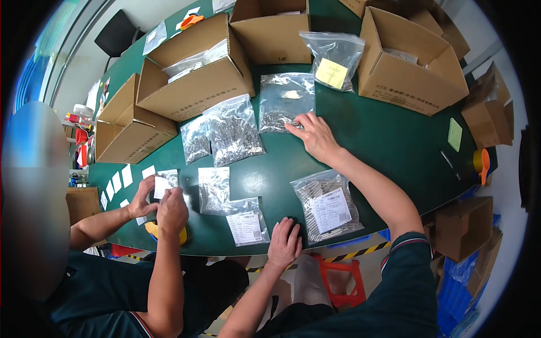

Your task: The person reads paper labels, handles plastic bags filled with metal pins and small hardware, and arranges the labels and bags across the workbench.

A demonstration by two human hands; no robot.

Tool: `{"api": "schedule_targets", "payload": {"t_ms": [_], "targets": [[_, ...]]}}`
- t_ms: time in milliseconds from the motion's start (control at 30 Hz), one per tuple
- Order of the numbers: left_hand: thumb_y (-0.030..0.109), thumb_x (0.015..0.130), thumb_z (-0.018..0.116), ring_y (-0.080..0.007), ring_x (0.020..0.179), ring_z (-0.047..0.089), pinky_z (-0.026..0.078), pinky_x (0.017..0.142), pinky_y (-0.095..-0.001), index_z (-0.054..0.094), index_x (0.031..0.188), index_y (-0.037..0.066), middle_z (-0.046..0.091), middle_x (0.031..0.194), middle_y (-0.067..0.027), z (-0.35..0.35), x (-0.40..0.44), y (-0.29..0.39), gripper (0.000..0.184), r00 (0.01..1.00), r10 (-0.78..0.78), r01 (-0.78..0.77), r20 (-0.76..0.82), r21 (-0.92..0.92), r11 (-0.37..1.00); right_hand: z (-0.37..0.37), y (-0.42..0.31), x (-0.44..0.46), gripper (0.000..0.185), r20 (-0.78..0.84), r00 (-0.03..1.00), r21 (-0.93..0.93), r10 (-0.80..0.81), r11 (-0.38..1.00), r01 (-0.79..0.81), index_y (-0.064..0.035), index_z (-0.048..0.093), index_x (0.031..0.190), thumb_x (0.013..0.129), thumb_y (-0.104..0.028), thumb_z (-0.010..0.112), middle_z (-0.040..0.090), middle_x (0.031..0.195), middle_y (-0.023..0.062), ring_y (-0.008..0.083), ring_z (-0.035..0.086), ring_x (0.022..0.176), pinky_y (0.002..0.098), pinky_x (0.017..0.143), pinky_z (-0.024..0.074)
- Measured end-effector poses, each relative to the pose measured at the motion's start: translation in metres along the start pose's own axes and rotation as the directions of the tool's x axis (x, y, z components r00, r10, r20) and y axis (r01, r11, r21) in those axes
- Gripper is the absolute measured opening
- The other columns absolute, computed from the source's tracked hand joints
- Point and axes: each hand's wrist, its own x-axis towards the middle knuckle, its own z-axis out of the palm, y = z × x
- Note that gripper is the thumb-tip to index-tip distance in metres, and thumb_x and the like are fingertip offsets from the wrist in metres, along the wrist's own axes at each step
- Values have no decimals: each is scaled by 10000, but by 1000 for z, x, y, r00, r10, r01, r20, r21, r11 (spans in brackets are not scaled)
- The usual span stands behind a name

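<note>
My right hand (pixel 316 138) reaches over the green table, its curled fingers on the lower right part of a clear zip bag (pixel 286 101) with small metal parts gathered at its bottom. Flat on the table's near edge lies my left hand (pixel 283 243), fingers a little apart and holding nothing. On its right is a bag of metal pins (pixel 327 205) with white printed labels. To its left lies a smaller labelled bag (pixel 247 222), overlapping another small bag (pixel 214 188). Two fuller bags of metal parts (pixel 234 129) (pixel 196 139) lie left of my right hand.
Left of me a co-worker's hands (pixel 160 205) hold a small bag with a white label. Open cardboard boxes (pixel 197 84) (pixel 411 76) line the far side. A bag with a yellow note (pixel 332 70) stands between boxes. A pen (pixel 451 164) lies right; a red stool (pixel 344 281) is below.
</note>
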Motion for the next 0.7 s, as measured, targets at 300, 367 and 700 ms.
{"api": "schedule_targets", "payload": {"t_ms": [300,367,700], "targets": [[105,699,567,-345,1095,397,322,917,-471,451,1093,27,413,1139,-178,0,1,2,418,1000,-29,29,-12,-2,1000,1,-1,-2,386,-9,1000,-27,-7,1000,7,-102,571,1022,666,28,499,457,907,43,204,439,875,320,703,379],[103,699,566,-347,1092,397,322,917,-472,449,1093,28,413,1137,-178,0,1,2,418,1000,-25,25,-12,-5,1000,-1,-3,-2,383,-4,1000,-30,1,1000,-1,-100,570,1021,667,29,499,457,908,43,205,438,877,322,705,380],[86,685,565,-356,1087,396,318,920,-471,466,1065,11,416,1134,-188,0,3,0,400,1000,0,0,-15,-12,1000,3,-9,4,374,22,999,-56,27,998,-26,-123,574,1018,661,-21,531,482,915,64,227,446,904,334,691,391]]}}
